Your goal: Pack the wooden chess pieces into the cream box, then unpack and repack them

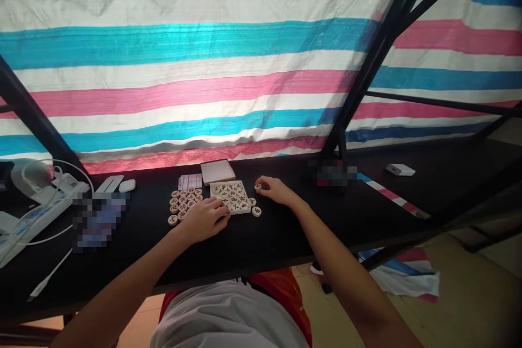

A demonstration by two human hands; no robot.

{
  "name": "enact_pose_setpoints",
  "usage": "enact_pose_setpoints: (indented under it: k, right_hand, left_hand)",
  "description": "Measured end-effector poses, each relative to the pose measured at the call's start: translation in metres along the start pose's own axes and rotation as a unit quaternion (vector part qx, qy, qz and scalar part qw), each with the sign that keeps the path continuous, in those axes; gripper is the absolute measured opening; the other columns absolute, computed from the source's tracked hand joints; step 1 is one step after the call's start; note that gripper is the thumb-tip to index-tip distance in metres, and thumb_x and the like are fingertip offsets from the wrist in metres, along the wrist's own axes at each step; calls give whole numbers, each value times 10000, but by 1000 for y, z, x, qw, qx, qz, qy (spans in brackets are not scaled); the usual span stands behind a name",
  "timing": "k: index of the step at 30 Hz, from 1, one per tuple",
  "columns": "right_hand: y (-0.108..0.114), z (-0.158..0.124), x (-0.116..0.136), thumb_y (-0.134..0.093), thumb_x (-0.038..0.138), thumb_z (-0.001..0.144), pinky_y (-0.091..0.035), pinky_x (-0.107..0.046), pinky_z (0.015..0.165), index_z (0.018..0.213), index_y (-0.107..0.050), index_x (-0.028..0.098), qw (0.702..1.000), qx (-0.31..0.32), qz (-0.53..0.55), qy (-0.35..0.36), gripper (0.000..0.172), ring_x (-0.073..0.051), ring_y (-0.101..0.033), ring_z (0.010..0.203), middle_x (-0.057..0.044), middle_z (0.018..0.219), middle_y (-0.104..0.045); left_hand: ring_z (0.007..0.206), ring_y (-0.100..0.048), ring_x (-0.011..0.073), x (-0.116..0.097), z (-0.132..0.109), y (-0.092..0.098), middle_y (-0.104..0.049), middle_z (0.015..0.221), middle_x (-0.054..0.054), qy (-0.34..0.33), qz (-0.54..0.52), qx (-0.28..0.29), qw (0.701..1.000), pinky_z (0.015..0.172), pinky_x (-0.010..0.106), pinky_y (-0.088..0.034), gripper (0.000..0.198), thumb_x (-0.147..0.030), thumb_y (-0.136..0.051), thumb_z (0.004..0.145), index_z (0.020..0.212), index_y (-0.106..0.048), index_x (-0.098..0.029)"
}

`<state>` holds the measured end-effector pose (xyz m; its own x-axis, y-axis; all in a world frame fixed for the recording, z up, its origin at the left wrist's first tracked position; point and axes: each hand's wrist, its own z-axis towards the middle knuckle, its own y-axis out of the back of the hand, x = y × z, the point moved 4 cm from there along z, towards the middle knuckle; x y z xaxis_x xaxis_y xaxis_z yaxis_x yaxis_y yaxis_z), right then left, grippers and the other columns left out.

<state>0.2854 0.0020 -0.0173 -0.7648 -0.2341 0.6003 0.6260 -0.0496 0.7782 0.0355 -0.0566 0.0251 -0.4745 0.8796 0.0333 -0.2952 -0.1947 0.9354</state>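
A shallow white tray (241, 211) holds rows of round Chinese chess pieces with black characters. My left hand (204, 219) is curled over its near left corner, fingers above and thumb in front; the fingers hide part of the tray. To the right of the tray, my right hand (275, 190) pinches one chess piece (258, 187) between thumb and fingers. Two loose pieces lie by the tray's right side, one a black-marked chess piece (256, 211). Left of the tray, red-marked chess pieces (174, 209) are grouped in rows, partly covered by my left hand.
Behind the tray lie an open box lid (218, 171) and a folded checked paper (190, 182). A power strip (36, 223), white cables and a white earbud case (127, 185) are at the left. A white adapter (401, 169) sits far right. Black metal posts frame the desk (261, 244).
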Motion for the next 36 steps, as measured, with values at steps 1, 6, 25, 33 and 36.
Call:
enact_pose_setpoints:
  k: [1,6,25,33,36]
  right_hand:
    - [0,0,0,-604,260,767,-440,-292,744,880,-620,184,1000,4,5,-2,137,-158,-579,761,-15,811,-625]
    - [-1,-1,-1,-617,279,744,-427,-278,721,788,-580,191,1000,15,20,-6,105,-152,-566,739,-1,771,-607]
    - [2,-3,11,-598,315,747,-437,-281,689,835,-567,201,993,-55,82,59,147,-144,-573,720,-7,847,-647]
    - [-13,-5,34,-606,282,749,-452,-298,747,757,-532,198,986,-41,100,126,112,-166,-602,839,-31,931,-678]
    - [-7,-9,44,-608,312,771,-463,-307,732,779,-538,206,985,-64,107,116,127,-163,-603,795,-32,959,-685]
  left_hand:
    - [817,-568,167,0,0,0,-623,837,41,-2,-7,4,1000,738,277,-456,207,-234,-451,915,871,-648,-186]
    - [800,-574,165,1,0,-2,-623,830,35,-9,-33,40,999,758,290,-454,195,-240,-467,908,903,-655,-191]
    - [850,-572,179,17,0,-4,-642,862,40,30,-66,-31,997,802,319,-450,191,-224,-453,910,917,-643,-201]
    - [884,-578,186,19,0,-2,-649,916,47,36,-65,-84,994,828,328,-462,152,-223,-488,898,938,-633,-200]
    - [903,-585,190,18,0,-2,-656,938,47,34,-67,-96,993,834,331,-469,142,-235,-502,896,964,-624,-204]
